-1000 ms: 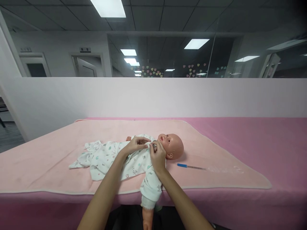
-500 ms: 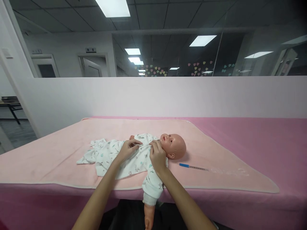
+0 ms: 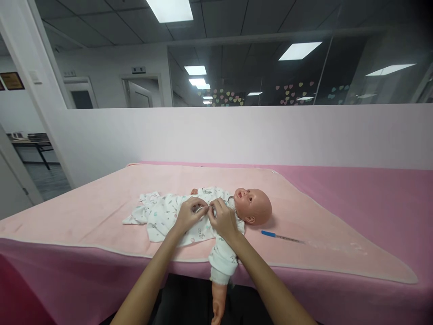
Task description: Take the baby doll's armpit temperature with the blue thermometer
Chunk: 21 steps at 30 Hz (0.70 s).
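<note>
A baby doll [image 3: 254,206] lies on its back with its head to the right, dressed in a white printed baby gown [image 3: 162,219]. Over the chest, my left hand [image 3: 191,214] has its thumb and forefinger pinched on a thin white tie string [image 3: 209,206]. Facing it, my right hand [image 3: 223,219] pinches the same string close to the doll's collar. My fingertips almost meet, and the fingers partly hide the string. One doll arm [image 3: 219,300] hangs over the table's front edge, below my right wrist.
A peach blanket [image 3: 98,203] lies under the doll on the pink table cover [image 3: 382,203]. Right of the doll lies a thermometer-like stick with a blue end [image 3: 269,234]. Behind the table stands a white partition [image 3: 237,135] with glass above.
My fingertips have come closer together over the doll's chest, and the white string now shows between them. The view has turned a little left. The doll's pose looks unchanged.
</note>
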Motion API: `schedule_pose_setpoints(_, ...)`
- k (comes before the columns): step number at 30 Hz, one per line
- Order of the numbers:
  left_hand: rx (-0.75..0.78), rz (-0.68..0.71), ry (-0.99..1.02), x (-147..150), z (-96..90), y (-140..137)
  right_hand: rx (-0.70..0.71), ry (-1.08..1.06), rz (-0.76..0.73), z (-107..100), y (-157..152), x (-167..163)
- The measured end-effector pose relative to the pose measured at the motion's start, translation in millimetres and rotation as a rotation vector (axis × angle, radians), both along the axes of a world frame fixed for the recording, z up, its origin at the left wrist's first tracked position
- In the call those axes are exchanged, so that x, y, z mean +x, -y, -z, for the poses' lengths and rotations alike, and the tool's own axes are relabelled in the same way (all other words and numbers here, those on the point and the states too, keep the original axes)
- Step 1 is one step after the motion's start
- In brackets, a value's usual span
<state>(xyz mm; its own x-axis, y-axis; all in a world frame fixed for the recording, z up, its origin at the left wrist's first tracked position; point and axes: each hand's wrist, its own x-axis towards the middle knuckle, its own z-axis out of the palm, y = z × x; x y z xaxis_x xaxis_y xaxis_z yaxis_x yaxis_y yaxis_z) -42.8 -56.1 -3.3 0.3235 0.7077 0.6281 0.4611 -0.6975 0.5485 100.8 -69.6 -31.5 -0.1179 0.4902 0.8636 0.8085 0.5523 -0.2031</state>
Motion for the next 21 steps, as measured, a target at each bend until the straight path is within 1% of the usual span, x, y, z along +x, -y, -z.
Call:
schedule_pose_setpoints(5,-0.025,0.029,0.004,0.3,0.9,0.4,0.007,-0.080,-0.026,2.4,-3.0,-0.3)
schedule_pose_setpoints(11,-0.111,0.027,0.035,-0.8,5.4,-5.2,-0.008,-0.145,-0.070,5.5,-6.3,1.2)
schedule_pose_setpoints(14,-0.068,0.011,-0.004,1.7,4.4,-3.8,-0.020,-0.160,-0.083,6.0,-7.1,1.8)
schedule_pose_setpoints(21,0.130,-0.132,-0.257,10.3,8.8,-1.0,-0.027,-0.208,-0.132,9.3,-11.8,2.4)
